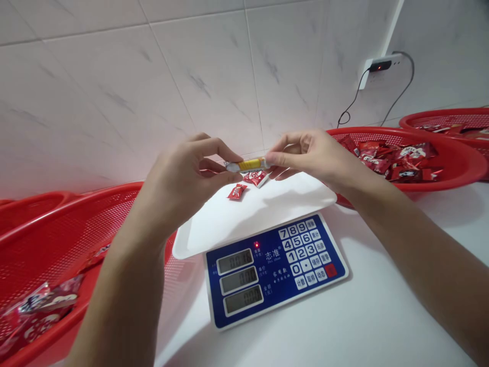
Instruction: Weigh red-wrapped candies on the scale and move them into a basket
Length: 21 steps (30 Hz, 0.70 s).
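The person's left hand (179,183) and right hand (311,159) are up in the air, and they hold a small yellow stick (248,164) between them. The stick has a silver end and lies on its side, just above the back edge of a white tray (263,216). The left hand pinches one end with its thumb and fingers, and the right hand pinches the other end with its fingertips (269,159). Neither hand is spread flat, and the hands do not touch each other. Under the hands, two little red candy bags (237,192) lie on the tray, and another red bag (255,178) sits close by. The tray sits on top of a blue and white shop scale (275,270) with many number buttons and three small screens. A big red basket with tiny holes (57,239) is on the left, with shiny red bags (38,311) in it. Another red basket (451,163) on the right is full of red bags (393,160), and a third red basket (439,118) sits behind it. A white wall socket (382,66) with a black cord (353,102) is on the tiled wall (153,76).
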Motion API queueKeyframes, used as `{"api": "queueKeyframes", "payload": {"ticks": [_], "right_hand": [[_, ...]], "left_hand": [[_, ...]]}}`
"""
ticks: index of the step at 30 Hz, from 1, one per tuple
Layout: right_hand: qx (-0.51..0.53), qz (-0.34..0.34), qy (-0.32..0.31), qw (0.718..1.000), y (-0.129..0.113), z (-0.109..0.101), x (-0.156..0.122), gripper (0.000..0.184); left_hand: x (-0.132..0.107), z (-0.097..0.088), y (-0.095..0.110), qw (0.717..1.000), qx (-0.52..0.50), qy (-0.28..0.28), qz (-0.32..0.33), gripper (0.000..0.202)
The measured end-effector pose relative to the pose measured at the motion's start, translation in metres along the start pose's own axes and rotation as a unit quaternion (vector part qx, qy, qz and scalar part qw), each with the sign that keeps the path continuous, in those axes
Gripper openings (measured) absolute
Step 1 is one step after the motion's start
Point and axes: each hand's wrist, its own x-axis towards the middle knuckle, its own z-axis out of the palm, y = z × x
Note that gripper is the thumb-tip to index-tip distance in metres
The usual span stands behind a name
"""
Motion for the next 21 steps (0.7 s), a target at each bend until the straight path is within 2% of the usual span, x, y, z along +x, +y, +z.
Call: {"api": "queueKeyframes", "payload": {"ticks": [4, 6, 9, 13, 16, 18, 19, 21], "right_hand": [[-0.026, 0.052, -0.014, 0.998, 0.003, 0.005, 0.001, 0.009], [-0.035, 0.07, -0.007, 0.997, 0.003, 0.008, 0.001, 0.009], [-0.04, 0.066, -0.001, 0.997, 0.002, 0.009, 0.001, 0.013], [-0.077, 0.058, -0.046, 0.994, 0.008, 0.006, 0.003, 0.008], [-0.144, 0.04, -0.072, 0.986, 0.015, -0.003, 0.008, 0.005], [-0.195, 0.025, -0.051, 0.979, 0.017, -0.013, 0.011, 0.005], [-0.216, 0.022, -0.029, 0.976, 0.017, -0.019, 0.012, 0.006], [-0.255, 0.023, 0.023, 0.966, 0.014, -0.034, 0.013, 0.008]], "left_hand": [[0.002, 0.003, -0.007, 0.999, 0.04, -0.021, -0.012, 0.006], [0.003, 0.005, -0.007, 0.998, 0.047, -0.028, -0.024, 0.006], [0.004, 0.006, -0.006, 0.999, 0.032, -0.031, -0.018, 0.008], [0.005, 0.008, -0.009, 0.999, 0.02, -0.04, -0.008, 0.012], [0.006, 0.009, -0.018, 0.994, 0.047, -0.092, -0.029, 0.01], [0.006, 0.008, -0.023, 0.986, 0.086, -0.133, -0.059, 0.008], [0.005, 0.006, -0.024, 0.983, 0.104, -0.132, -0.075, 0.007], [0.004, 0.001, -0.019, 0.984, 0.119, -0.085, -0.104, 0.005]]}}
